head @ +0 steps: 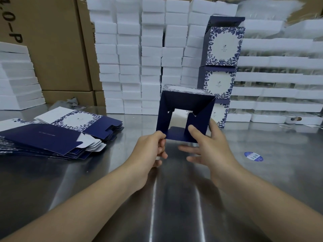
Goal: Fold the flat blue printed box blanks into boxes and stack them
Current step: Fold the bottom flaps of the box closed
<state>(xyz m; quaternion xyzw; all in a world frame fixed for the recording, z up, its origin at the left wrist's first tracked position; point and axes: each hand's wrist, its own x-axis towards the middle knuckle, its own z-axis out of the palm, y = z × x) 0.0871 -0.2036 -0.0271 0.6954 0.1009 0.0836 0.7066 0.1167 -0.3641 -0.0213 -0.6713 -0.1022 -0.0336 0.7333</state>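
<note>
I hold a half-formed blue box [185, 103] up over the steel table, its open end facing me and its dark blue flaps partly folded inward. My left hand [153, 149] pinches the lower left corner of the box. My right hand [208, 145] grips the lower right side, thumb pressing on an inner flap, fingers spread under it. A fanned pile of flat blue printed blanks [57, 133] lies on the table at the left. Behind the held box stands a stack of finished blue-and-white boxes [222, 63], three high, the top one with its lid flap up.
A wall of white foam blocks [139, 58] lines the back of the steel table [174, 198]. More white trays are stacked at the right [279, 84] and far left [15, 75]. Brown cartons [57, 41] stand behind. A round blue sticker [253, 156] lies on the table at the right.
</note>
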